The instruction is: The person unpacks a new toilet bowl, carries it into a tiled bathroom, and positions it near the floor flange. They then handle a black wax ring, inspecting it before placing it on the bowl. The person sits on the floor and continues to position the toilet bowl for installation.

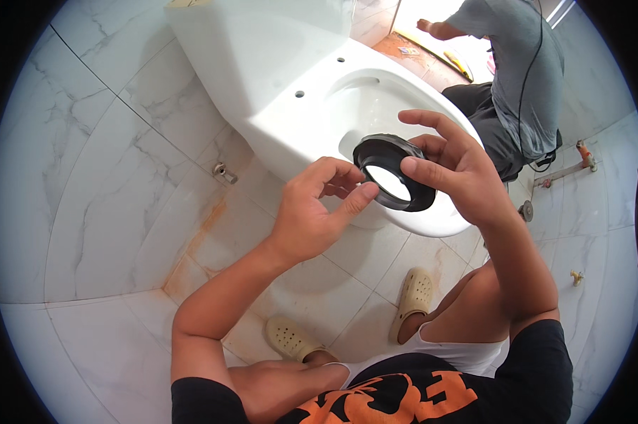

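A black rubber ring (419,192), like a toilet flange seal, is held tilted above the front of a white toilet bowl (442,138). White porcelain shows through its round opening. My right hand (454,166) grips the ring's right side, thumb on the near face and some fingers behind, with the index finger raised. My left hand (319,208) pinches the ring's left edge between thumb and fingertips. The toilet has no seat on it, and two dark bolt holes show behind the bowl. Part of the bowl is hidden behind the ring and my hands.
A metal angle valve (225,173) sticks out of the marble-tiled wall at left. Another person (524,85) in grey crouches beyond the toilet near a doorway. Along the right wall are a pipe fitting (586,155) and a brass tap fitting (577,278). My beige clogs (416,291) stand on the tiled floor.
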### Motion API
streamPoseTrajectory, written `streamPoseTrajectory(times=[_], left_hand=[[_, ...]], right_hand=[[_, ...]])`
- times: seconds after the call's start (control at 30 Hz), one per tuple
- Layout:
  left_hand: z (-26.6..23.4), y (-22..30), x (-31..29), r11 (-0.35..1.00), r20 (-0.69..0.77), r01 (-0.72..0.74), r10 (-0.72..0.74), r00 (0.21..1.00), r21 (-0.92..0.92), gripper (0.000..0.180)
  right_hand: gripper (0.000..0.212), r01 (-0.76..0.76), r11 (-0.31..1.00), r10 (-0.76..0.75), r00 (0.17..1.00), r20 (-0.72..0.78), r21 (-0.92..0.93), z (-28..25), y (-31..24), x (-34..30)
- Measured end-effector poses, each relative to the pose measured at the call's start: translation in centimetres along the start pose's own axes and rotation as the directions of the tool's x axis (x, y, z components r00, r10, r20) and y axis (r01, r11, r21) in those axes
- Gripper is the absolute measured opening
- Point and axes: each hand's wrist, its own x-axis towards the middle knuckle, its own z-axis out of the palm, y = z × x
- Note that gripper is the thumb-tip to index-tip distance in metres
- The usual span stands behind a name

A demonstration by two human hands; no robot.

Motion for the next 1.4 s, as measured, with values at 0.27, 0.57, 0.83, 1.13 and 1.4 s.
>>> streamPoseTrajectory(times=[0.27, 0.57, 0.83, 1.13, 1.4], left_hand=[[1.0, 0.9, 0.3, 0.918, 0.02, 0.237, -0.244, 0.97, -0.316, 0.035], [0.5, 1.3, 0.2, 0.862, 0.068, 0.26, -0.257, 0.964, -0.435, 0.021], [-1.5, 4.7, -3.3, 0.893, 0.174, 0.114, -0.041, 0.984, -0.436, 0.015], [-1.6, 8.3, -2.1, 0.776, 0.347, -0.01, 0.293, 0.891, -0.63, 0.025], [-0.8, 8.1, -3.9, 0.718, 0.183, -0.036, 0.225, 0.957, -0.695, 0.023]], right_hand=[[0.049, 0.111, 0.988, -0.112, 0.994, 0.004, 0.108, 1.7, 0.6, -0.7], [0.047, 0.11, 0.991, -0.109, 0.994, 0.017, -0.081, 1.8, 1.0, -0.5], [0.054, 0.158, 0.941, -0.178, 0.983, -0.039, -0.299, -1.6, 1.5, -0.5], [0.031, 0.211, 0.843, -0.234, 0.972, 0.016, -0.495, -3.4, 2.9, 0.4], [0.026, 0.117, 0.884, -0.126, 0.992, 0.011, -0.452, -2.9, 2.4, 0.7]])
